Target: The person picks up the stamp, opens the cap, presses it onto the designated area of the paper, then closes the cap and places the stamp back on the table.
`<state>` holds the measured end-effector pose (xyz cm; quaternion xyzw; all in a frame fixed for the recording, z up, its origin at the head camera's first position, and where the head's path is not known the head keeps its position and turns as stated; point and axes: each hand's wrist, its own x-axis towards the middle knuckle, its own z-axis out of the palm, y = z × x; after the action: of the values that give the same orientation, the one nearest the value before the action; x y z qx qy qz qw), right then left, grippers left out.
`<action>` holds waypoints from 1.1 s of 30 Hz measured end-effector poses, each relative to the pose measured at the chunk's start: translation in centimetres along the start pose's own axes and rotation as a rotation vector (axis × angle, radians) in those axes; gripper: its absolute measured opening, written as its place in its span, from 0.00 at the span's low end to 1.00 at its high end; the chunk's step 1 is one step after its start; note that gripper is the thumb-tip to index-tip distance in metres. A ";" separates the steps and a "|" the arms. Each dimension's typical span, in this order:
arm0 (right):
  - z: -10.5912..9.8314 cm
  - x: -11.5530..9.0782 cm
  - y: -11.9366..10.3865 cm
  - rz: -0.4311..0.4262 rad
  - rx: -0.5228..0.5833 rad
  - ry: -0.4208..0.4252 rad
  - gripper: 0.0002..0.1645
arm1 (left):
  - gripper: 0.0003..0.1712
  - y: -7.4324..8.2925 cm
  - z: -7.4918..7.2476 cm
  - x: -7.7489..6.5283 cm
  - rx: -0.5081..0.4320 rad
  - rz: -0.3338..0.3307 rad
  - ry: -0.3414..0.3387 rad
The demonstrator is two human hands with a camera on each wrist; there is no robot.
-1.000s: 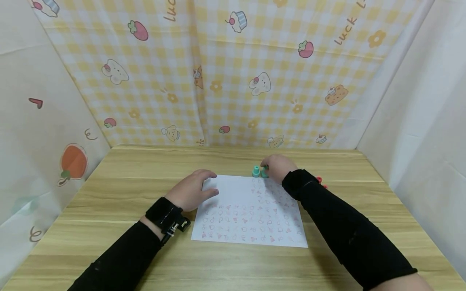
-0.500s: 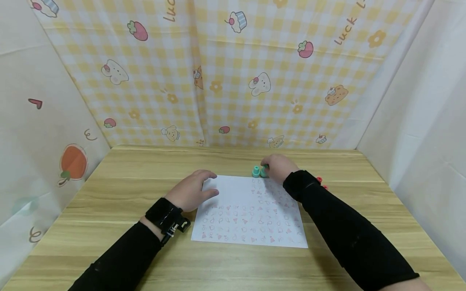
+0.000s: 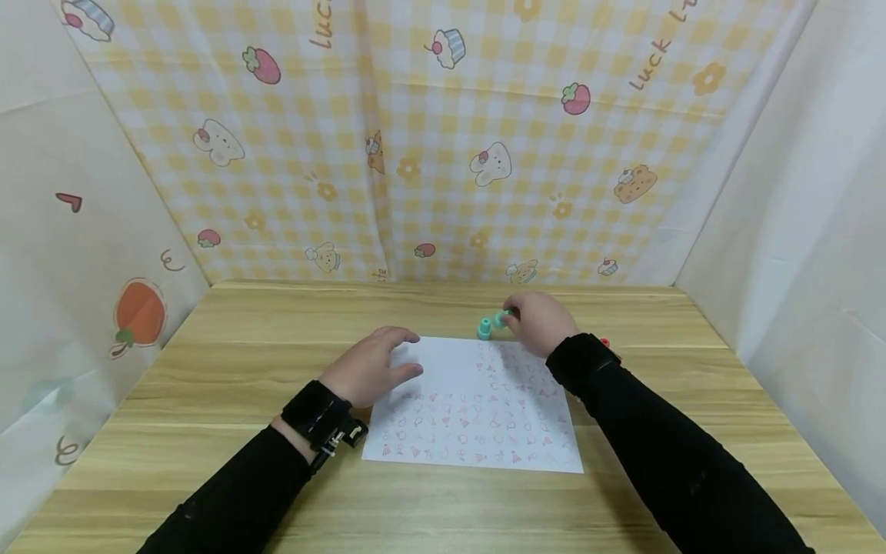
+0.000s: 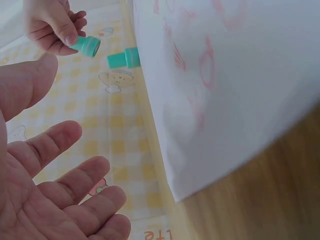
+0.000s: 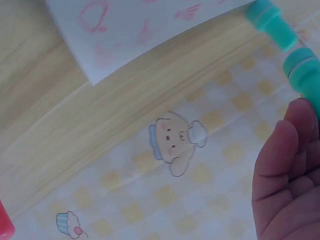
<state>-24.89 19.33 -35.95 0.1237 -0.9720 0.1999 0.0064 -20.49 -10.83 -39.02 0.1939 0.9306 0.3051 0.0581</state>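
Note:
In the head view my right hand [image 3: 543, 322] is just past the back edge of the white paper [image 3: 443, 368]. Between thumb and fingers it pinches a small green toy stamp [image 4: 89, 46], which is tilted in the left wrist view and raised from the table. A second green stamp [image 3: 484, 329] stands upright at the paper's back edge, to the left of the held one. My left hand [image 3: 370, 371] lies at the paper's left edge, fingers spread and thumb apart, holding nothing. Rows of small red outline marks cover much of the sheet; its upper left part is blank.
Beyond my right wrist a red piece [image 3: 605, 342] shows on the wooden table [image 3: 277, 308], partly hidden by the sleeve. A yellow checked cloth [image 3: 429, 154] hangs along the table's back edge. White cloth walls [image 3: 782, 231] stand at both sides.
My right hand has lifted the green stamp and moved slightly right, away from the standing one. The left hand keeps its pose. The head view has shifted a little.

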 end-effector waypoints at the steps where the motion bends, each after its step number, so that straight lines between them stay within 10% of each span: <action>1: 0.0 -0.2 -0.2 -0.001 0.010 0.010 0.15 | 0.30 0.1 0.1 0.0 -0.005 0.004 0.001; 33: 3.2 -4.0 -5.1 -0.107 0.345 0.007 0.04 | 0.31 2.8 1.8 0.5 -0.158 0.065 0.071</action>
<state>-19.66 14.48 -37.19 0.1737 -0.9152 0.3637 -0.0011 -19.58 -7.56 -38.79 0.2080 0.8983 0.3858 0.0301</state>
